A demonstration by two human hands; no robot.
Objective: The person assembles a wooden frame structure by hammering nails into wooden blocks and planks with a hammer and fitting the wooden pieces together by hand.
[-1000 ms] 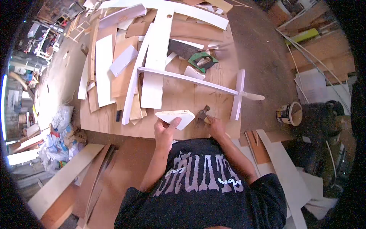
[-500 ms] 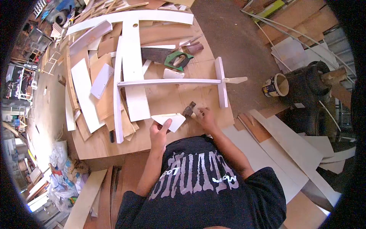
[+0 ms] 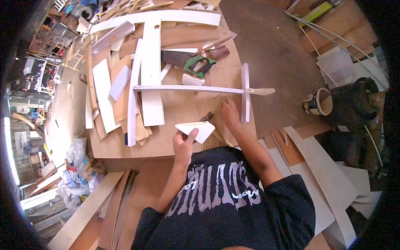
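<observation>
My left hand (image 3: 183,143) grips a small white board piece (image 3: 202,132) with slanted ends, thumb on its face. Behind that piece lies a hammer (image 3: 223,138), its head partly hidden and its handle pointing toward my shirt. My right hand (image 3: 230,113) is down at the tabletop (image 3: 177,112), fingers bunched together near small dark specks; what they pinch, if anything, is too small to make out. Just beyond it runs a white wooden frame (image 3: 187,88), a long rail joined to a crosspiece at each end. A pale wedge-shaped stick (image 3: 262,91) juts from the right crosspiece.
A green-handled handsaw (image 3: 199,66) lies past the rail beside a short white block (image 3: 193,79). White and brown offcuts (image 3: 104,96) pile up on the left. A bucket (image 3: 318,102) stands on the floor to the right, with leaning boards (image 3: 321,166) nearer me.
My right hand has moved away from the hammer handle, up the table toward the rail, leaving the hammer lying there. My left hand keeps the white piece. The view has shifted slightly.
</observation>
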